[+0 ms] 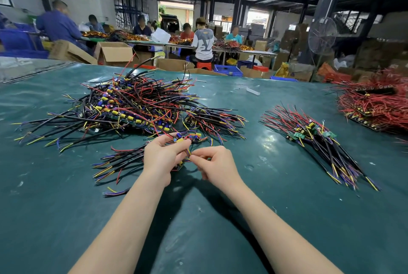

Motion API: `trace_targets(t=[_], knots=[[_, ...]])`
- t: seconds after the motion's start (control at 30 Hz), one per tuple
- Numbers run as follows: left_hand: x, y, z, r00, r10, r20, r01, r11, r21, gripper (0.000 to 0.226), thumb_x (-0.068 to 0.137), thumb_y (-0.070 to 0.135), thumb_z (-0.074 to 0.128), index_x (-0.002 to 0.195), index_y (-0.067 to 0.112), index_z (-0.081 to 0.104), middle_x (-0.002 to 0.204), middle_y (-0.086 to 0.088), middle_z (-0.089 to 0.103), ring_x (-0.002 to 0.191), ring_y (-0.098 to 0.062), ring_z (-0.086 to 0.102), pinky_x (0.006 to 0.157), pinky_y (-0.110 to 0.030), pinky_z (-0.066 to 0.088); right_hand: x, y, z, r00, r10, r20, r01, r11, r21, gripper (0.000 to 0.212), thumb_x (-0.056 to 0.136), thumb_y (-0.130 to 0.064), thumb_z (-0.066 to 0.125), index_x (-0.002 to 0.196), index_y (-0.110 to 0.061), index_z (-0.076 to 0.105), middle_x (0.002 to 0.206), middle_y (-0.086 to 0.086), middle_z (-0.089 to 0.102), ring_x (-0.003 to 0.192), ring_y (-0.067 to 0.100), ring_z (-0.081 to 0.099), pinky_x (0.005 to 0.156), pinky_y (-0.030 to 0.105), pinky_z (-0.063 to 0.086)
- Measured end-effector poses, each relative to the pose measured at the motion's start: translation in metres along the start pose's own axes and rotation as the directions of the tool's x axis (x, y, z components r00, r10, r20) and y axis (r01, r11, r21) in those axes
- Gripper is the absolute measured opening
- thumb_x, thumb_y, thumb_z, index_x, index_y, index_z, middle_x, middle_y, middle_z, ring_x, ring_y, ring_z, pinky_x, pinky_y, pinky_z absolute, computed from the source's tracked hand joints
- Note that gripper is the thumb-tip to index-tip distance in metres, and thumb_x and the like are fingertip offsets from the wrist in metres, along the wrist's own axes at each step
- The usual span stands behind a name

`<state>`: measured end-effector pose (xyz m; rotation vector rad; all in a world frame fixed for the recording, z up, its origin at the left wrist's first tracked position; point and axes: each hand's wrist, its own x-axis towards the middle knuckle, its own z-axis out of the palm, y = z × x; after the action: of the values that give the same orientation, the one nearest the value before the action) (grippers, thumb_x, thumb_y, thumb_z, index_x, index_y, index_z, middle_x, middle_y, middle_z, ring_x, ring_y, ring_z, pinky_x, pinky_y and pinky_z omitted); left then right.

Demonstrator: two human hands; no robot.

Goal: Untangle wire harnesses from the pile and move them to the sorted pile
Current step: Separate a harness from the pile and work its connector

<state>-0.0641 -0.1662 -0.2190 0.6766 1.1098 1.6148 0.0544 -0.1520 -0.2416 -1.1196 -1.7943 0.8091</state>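
A small white strip (253, 91) is lying on the green table cover (242, 218) near its far edge, and a heap of red wires (375, 101) is sitting toward its far right corner. Beyond the far edge, an open cardboard box (114, 52) and a blue crate (228, 70) are resting on the floor. A person in a white shirt (202, 44) is sitting on a red stool (203, 65) at a long table (254, 51). A standing fan (322, 36) is rising at right.

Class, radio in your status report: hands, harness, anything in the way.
Left hand grips wire harness; right hand pinches its wires. Harness not yet at sorted pile. Stray harnesses lie close beside it, near tangled pile.
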Motion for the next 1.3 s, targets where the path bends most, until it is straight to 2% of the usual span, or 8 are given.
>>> trace_targets(t=[0.13,0.27,0.4,0.53,0.7,0.97,1.13,1.3], knots=[[0.001,0.003,-0.001,0.999,0.038,-0.03,-0.037,0.999,0.027,0.024,0.077,-0.015,0.062,0.077,0.008,0.054,0.07,-0.009,0.058,0.054,-0.015,0.061,0.053,-0.018,0.055,-0.001,-0.005,0.0,0.998,0.048,0.04,-0.053,0.99,0.133,0.018,0.086,-0.003,0.058,0.073,-0.011,0.069,0.041,-0.01,0.046,0.031,0.002,0.038,0.038,0.012,0.03],[0.003,0.011,-0.004,0.994,0.106,-0.01,-0.106,0.993,-0.058,0.022,0.079,-0.015,0.06,0.077,0.006,0.052,0.064,-0.005,0.059,0.044,-0.005,0.06,0.049,-0.016,0.053,-0.001,-0.012,0.0,0.959,0.134,0.25,-0.249,0.819,0.516,0.026,0.093,0.001,0.044,0.079,-0.011,0.061,0.052,-0.002,0.048,0.037,0.0,0.039,0.034,0.01,0.023],[0.003,0.014,-0.006,0.993,0.116,-0.003,-0.115,0.983,-0.146,0.024,0.08,-0.015,0.058,0.076,0.006,0.05,0.067,-0.01,0.058,0.044,-0.007,0.059,0.047,-0.016,0.051,0.0,-0.014,0.005,0.957,0.084,0.279,-0.251,0.726,0.641,0.023,0.092,0.005,0.042,0.085,-0.004,0.062,0.047,-0.007,0.051,0.04,0.0,0.039,0.034,0.009,0.022],[0.005,0.016,-0.007,0.983,0.182,0.019,-0.18,0.981,-0.07,0.026,0.077,-0.017,0.06,0.079,0.008,0.053,0.056,-0.005,0.062,0.045,-0.007,0.061,0.047,-0.018,0.052,-0.002,-0.016,0.004,0.947,0.093,0.307,-0.279,0.712,0.644,0.021,0.091,0.004,0.044,0.091,-0.005,0.063,0.049,-0.007,0.055,0.041,0.001,0.044,0.034,0.01,0.027],[0.015,0.022,-0.021,0.958,0.249,-0.142,-0.261,0.963,-0.068,0.031,0.077,-0.014,0.063,0.079,0.015,0.052,0.059,-0.005,0.061,0.049,-0.007,0.061,0.046,-0.017,0.051,-0.004,-0.016,0.003,0.836,0.249,0.489,-0.518,0.651,0.554,0.024,0.096,-0.008,0.042,0.081,-0.007,0.06,0.045,-0.008,0.049,0.035,-0.001,0.037,0.031,0.009,0.022],[0.027,0.019,-0.033,0.976,0.178,-0.125,-0.176,0.984,0.029,0.042,0.074,-0.017,0.064,0.105,0.007,0.048,0.072,-0.014,0.06,0.062,-0.02,0.06,0.045,-0.017,0.051,-0.009,-0.021,0.004,0.771,0.114,0.626,-0.506,0.707,0.495,0.025,0.097,-0.007,0.036,0.086,-0.008,0.058,0.047,-0.008,0.049,0.035,-0.001,0.036,0.031,0.009,0.024],[0.038,0.016,-0.052,0.966,0.171,-0.193,-0.173,0.985,0.009,0.031,0.078,-0.013,0.064,0.096,0.007,0.047,0.075,-0.012,0.059,0.059,-0.014,0.062,0.044,-0.014,0.049,-0.012,-0.017,-0.003,0.676,0.125,0.727,-0.551,0.741,0.384,0.027,0.098,-0.007,0.033,0.087,-0.01,0.057,0.048,-0.008,0.051,0.037,0.001,0.041,0.037,0.01,0.032],[0.047,0.016,-0.066,0.956,0.151,-0.253,-0.161,0.987,-0.019,0.031,0.077,-0.013,0.064,0.088,0.009,0.044,0.076,-0.012,0.057,0.066,-0.017,0.06,0.045,-0.015,0.051,-0.009,-0.014,-0.008,0.664,0.132,0.736,-0.503,0.807,0.31,0.027,0.098,-0.007,0.033,0.079,-0.009,0.053,0.044,-0.011,0.042,0.033,-0.002,0.027,0.035,0.009,0.019]])
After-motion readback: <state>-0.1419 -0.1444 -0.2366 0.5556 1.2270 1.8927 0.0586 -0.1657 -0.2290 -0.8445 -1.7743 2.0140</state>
